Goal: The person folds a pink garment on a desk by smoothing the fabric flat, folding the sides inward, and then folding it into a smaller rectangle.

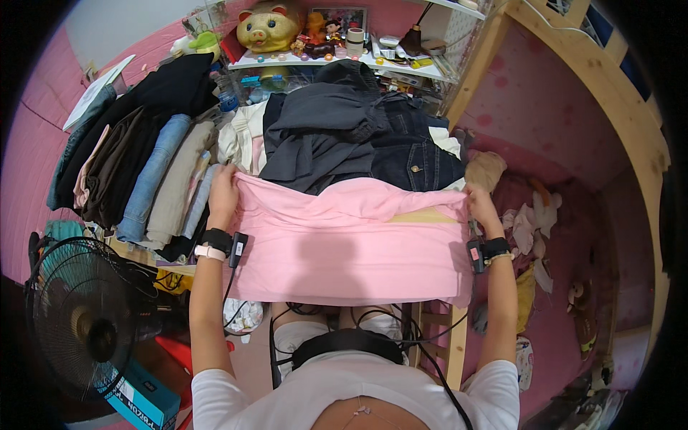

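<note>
A pink cloth garment [344,252] lies spread over the front of the table, its lower edge hanging towards me. My left hand [223,194] grips its upper left corner, and my right hand [480,204] holds the upper right corner. The cloth's far edge is bunched in folds between them. Just beyond it lies a heap with dark grey trousers [322,118], dark blue denim [411,156] with a button, and a white garment [242,131]. Folded clothes, including light blue jeans [156,172] and beige trousers [183,180], stand in a row left of my left hand.
A shelf [333,60] with a golden pig figurine [269,27] stands behind the heap. At the lower left are a black fan [83,322] and a blue box [142,398]. A wooden bed frame [607,70] rises at right. Black cables [430,349] cross near my lap.
</note>
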Demonstrator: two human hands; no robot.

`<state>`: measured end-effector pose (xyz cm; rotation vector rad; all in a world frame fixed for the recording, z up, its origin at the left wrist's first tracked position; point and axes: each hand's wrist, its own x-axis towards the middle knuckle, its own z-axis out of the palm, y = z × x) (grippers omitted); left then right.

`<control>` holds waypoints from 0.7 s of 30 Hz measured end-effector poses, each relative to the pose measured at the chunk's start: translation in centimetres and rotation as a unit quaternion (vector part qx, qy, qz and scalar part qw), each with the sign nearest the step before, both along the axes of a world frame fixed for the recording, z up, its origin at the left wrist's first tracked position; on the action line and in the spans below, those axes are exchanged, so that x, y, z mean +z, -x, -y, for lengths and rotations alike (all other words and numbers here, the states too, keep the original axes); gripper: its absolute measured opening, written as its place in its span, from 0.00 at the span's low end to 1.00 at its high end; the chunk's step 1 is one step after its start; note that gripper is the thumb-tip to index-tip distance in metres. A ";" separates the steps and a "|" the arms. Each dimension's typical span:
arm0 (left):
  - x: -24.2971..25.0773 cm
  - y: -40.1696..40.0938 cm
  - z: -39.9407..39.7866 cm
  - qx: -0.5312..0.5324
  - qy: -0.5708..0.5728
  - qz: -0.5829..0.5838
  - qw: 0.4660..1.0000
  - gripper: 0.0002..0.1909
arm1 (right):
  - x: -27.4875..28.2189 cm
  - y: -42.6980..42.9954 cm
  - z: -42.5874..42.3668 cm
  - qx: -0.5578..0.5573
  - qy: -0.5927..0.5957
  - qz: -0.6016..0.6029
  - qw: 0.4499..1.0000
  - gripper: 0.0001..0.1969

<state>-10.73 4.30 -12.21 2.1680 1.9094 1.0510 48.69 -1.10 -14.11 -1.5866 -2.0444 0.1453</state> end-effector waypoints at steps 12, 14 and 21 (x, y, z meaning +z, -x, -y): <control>0.5 -1.6 0.0 0.147 0.057 -0.073 0.985 0.08 | -0.1 -3.6 5.2 -0.036 0.053 -0.088 0.994 0.12; 0.9 -2.3 0.8 0.138 0.050 -0.080 0.986 0.08 | -0.4 -3.9 5.2 -0.074 0.096 -0.069 0.990 0.14; 0.5 -2.7 1.6 -0.093 0.043 -0.125 0.987 0.10 | 0.9 1.8 3.7 -0.012 0.078 -0.058 0.995 0.18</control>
